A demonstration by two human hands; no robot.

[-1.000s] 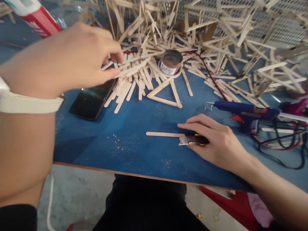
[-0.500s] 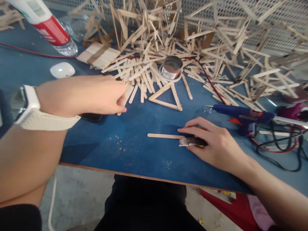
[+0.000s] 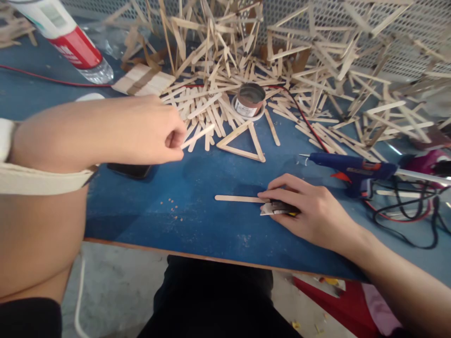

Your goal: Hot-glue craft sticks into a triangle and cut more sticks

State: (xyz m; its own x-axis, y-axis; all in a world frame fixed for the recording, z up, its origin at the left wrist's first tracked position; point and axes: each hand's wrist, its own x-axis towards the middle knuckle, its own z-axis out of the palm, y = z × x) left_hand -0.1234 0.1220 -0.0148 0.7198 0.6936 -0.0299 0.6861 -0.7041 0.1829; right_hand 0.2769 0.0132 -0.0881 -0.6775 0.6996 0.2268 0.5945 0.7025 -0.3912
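Lifted from the pile, left hand (image 3: 148, 129) pinches a stick (image 3: 198, 136); right hand (image 3: 310, 213) seemingly grips a cutter (image 3: 273, 209).

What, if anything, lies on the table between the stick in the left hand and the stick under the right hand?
Nothing visible: only bare blue table lies between the left hand's stick and the flat stick that the right hand pins.
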